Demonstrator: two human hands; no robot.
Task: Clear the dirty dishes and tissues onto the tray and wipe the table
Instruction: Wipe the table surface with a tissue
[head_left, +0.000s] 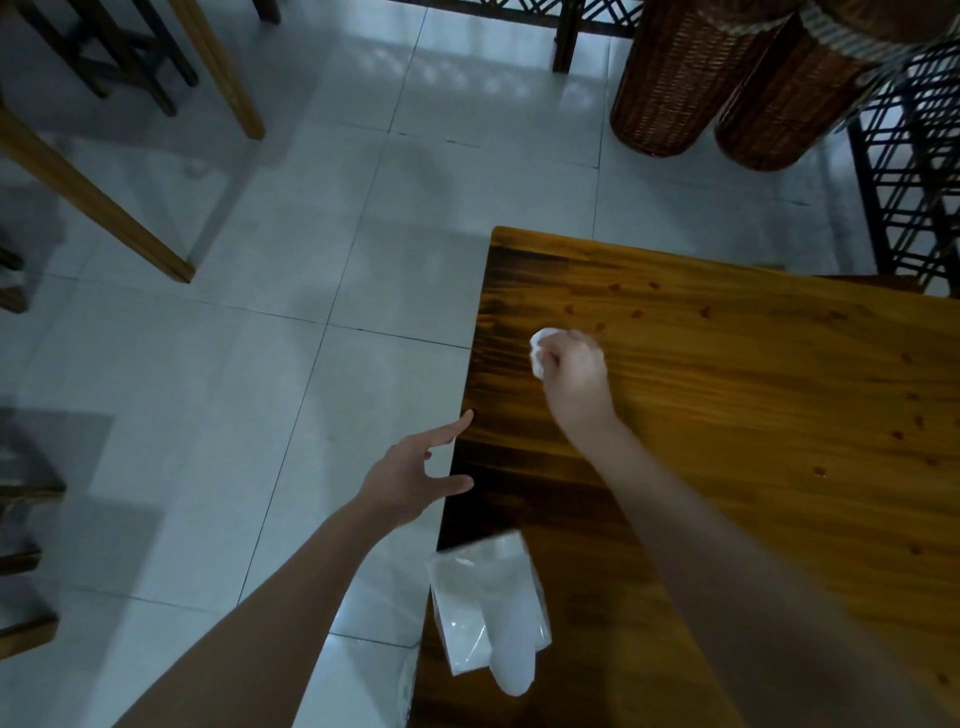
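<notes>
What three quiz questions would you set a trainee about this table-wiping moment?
1. True or false: the right hand grips a white tissue over the table.
2. Where is the pack of tissues? A: on the table by its left edge, near the person. B: in the right hand. C: beside the wicker baskets.
3. What does the left hand hold?

Key: 1 true. 2 A. 3 nothing; its fingers are spread by the table's edge.
</notes>
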